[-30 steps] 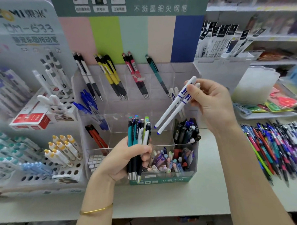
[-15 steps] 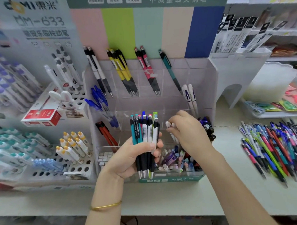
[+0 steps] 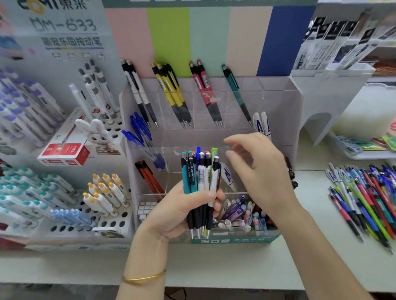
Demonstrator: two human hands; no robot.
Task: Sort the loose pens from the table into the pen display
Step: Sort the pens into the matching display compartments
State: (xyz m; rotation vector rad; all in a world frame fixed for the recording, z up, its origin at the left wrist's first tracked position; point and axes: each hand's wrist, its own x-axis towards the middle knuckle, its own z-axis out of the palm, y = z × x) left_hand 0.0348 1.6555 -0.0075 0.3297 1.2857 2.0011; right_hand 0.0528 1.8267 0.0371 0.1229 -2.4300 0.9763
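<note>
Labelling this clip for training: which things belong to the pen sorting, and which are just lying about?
Job: mixed click pens gripped in left hand; clear acrylic pen display; heap of loose coloured pens on the table.
Lying about: red-and-white cardboard box; white rabbit figure; translucent white tub.

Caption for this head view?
Left hand grips mixed pens; empty right hand hovers over the clear pen display.

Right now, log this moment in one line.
left grip: holds pen bundle | right grip: open, empty, at pen display | loose pens: piled at right
</note>
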